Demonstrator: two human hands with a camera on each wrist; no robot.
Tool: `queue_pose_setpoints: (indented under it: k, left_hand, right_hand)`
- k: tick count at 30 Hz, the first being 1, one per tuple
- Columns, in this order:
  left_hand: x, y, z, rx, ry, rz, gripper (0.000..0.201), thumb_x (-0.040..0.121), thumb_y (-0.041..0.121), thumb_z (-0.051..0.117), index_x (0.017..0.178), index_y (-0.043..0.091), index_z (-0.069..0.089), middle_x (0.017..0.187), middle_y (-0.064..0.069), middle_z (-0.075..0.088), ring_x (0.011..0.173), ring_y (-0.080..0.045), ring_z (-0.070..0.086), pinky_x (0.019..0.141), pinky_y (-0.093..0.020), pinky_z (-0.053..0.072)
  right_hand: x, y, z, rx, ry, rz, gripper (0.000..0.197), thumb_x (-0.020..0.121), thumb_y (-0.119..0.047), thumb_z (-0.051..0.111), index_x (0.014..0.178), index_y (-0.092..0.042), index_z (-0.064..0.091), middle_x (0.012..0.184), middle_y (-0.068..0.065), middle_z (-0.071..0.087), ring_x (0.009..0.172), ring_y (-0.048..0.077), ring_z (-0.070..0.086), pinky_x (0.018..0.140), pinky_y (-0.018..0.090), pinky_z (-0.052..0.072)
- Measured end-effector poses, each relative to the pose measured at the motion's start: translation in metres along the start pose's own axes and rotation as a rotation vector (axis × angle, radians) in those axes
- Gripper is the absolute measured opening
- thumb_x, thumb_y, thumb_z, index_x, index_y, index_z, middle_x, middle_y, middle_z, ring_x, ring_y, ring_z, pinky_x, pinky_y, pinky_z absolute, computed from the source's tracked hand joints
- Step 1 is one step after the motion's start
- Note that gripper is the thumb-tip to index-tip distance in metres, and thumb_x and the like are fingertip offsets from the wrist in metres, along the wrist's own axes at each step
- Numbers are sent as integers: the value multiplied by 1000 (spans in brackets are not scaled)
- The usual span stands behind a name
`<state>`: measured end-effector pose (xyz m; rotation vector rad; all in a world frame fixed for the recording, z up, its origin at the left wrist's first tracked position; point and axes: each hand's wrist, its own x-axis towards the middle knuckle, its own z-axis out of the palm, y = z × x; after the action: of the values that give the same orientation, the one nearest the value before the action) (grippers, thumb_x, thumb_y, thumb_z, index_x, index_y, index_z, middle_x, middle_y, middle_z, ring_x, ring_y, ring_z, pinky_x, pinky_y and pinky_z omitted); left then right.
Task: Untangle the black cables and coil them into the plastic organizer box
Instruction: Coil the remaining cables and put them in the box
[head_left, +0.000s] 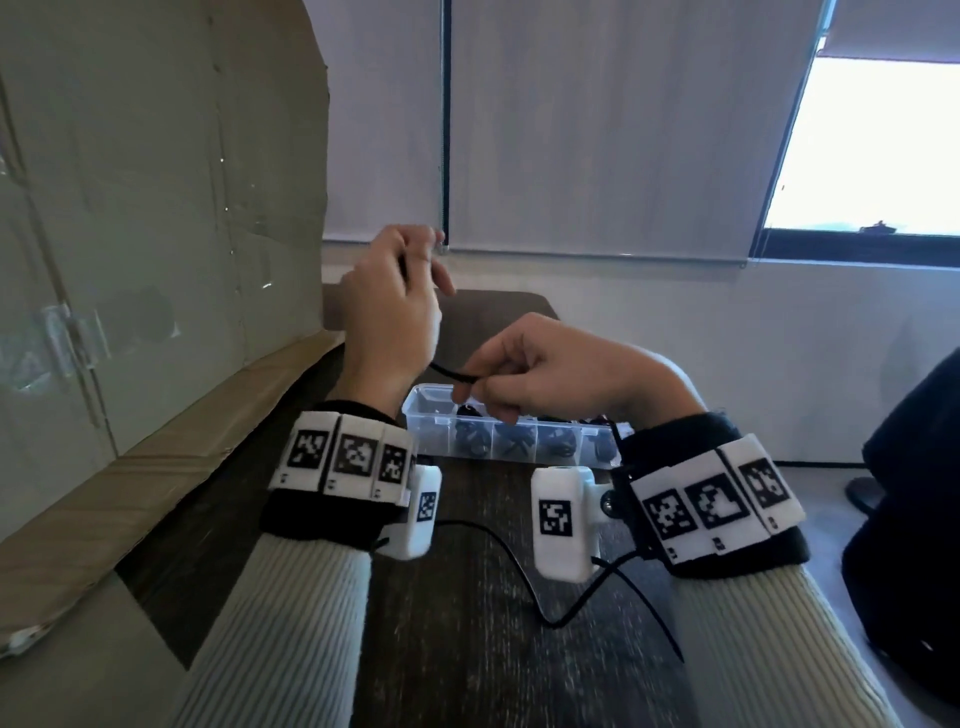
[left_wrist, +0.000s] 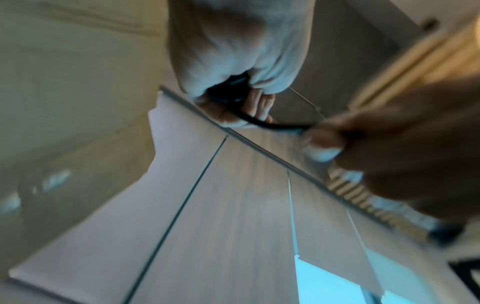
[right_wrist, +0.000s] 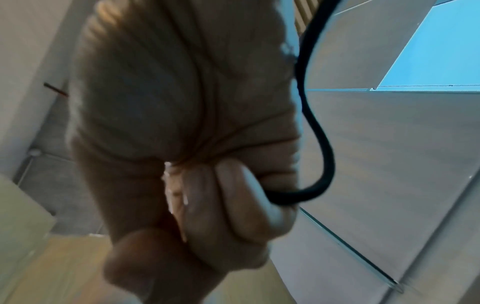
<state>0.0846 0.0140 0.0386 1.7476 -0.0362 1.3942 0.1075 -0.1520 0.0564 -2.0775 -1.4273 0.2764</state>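
A thin black cable (head_left: 451, 372) runs between both hands above the table. My left hand (head_left: 395, 296) is raised, fingers curled round a bundle of the cable (left_wrist: 228, 90). Lower and to the right, my right hand (head_left: 524, 374) pinches the same cable (right_wrist: 315, 131) between thumb and fingers, just over the box. The clear plastic organizer box (head_left: 431, 441) lies on the dark table behind my wrists, and several of its compartments hold coiled black cables (head_left: 470, 439).
A large cardboard sheet (head_left: 156, 234) leans along the left edge of the dark wooden table (head_left: 457, 649). Thin black wires (head_left: 519, 561) from the wrist cameras trail over the table near me. A dark chair or bag (head_left: 909, 519) stands at the right.
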Motion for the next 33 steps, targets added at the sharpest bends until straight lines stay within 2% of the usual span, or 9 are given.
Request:
queue_pose_setpoints:
  k: [4, 10, 15, 18, 20, 23, 26, 28, 33]
  left_hand:
    - [-12, 0, 8, 197, -200, 57, 40, 103, 37, 31, 88, 17, 63, 61, 7, 64, 46, 3, 52, 57, -21, 41]
    - [-21, 18, 4, -5, -559, -95, 84, 82, 69, 6, 63, 12, 64, 56, -10, 62, 49, -12, 54, 50, -19, 39]
    - [-22, 22, 7, -36, -660, -113, 61, 76, 75, 33, 64, 21, 59, 48, 5, 51, 43, -5, 44, 47, -14, 37]
    - [-22, 14, 8, -172, -638, -204, 49, 68, 54, 72, 97, 17, 62, 71, 10, 65, 52, 0, 53, 51, -19, 44]
    - [-22, 12, 10, -189, -584, -230, 52, 68, 39, 77, 110, 16, 58, 89, 6, 67, 57, 1, 60, 53, -17, 47]
    - [-19, 11, 13, -300, -500, -277, 33, 80, 23, 72, 110, 15, 59, 61, 10, 60, 47, -2, 49, 49, -19, 42]
    - [-17, 14, 18, -422, -425, -286, 14, 95, 20, 56, 102, 9, 61, 49, 11, 47, 45, -5, 38, 45, -20, 33]
    - [-15, 17, 19, -458, -350, -323, 22, 101, 22, 45, 98, 7, 61, 49, 8, 44, 45, -7, 35, 43, -20, 30]
    - [-12, 15, 17, -470, -242, -345, 36, 102, 32, 41, 89, 8, 64, 53, 9, 48, 47, -3, 41, 43, -18, 34]
  right_hand:
    - [-9, -4, -9, -29, 9, -75, 17, 96, -11, 57, 89, -8, 72, 60, -1, 59, 43, 1, 45, 47, 8, 35]
    - [5, 19, -13, 36, 438, -157, 11, 87, -16, 68, 84, -17, 78, 57, -10, 65, 53, 3, 53, 61, 27, 46]
    - [8, 24, -14, 186, 620, -134, 10, 76, -14, 79, 71, -16, 71, 58, 3, 69, 54, 16, 62, 58, 35, 51]
    - [8, 27, -14, 279, 614, -117, 15, 76, -22, 78, 73, -16, 65, 72, 19, 71, 62, 24, 64, 65, 39, 53]
    - [8, 29, -14, 338, 569, -82, 15, 84, -24, 70, 81, -13, 61, 72, 18, 69, 60, 23, 62, 60, 32, 52]
    - [6, 28, -14, 359, 528, -20, 17, 95, -30, 57, 92, -13, 57, 64, 1, 63, 52, 11, 56, 43, 18, 38]
    - [7, 25, -12, 330, 509, -46, 23, 101, -32, 47, 88, -19, 61, 75, 4, 63, 62, 15, 54, 41, 15, 34]
    - [9, 22, -9, 291, 479, -103, 26, 100, -30, 48, 82, -23, 64, 75, 4, 61, 65, 19, 49, 42, 15, 34]
    - [12, 21, -6, 237, 498, -179, 16, 97, -19, 57, 86, -17, 67, 60, -14, 62, 51, -2, 49, 47, 7, 37]
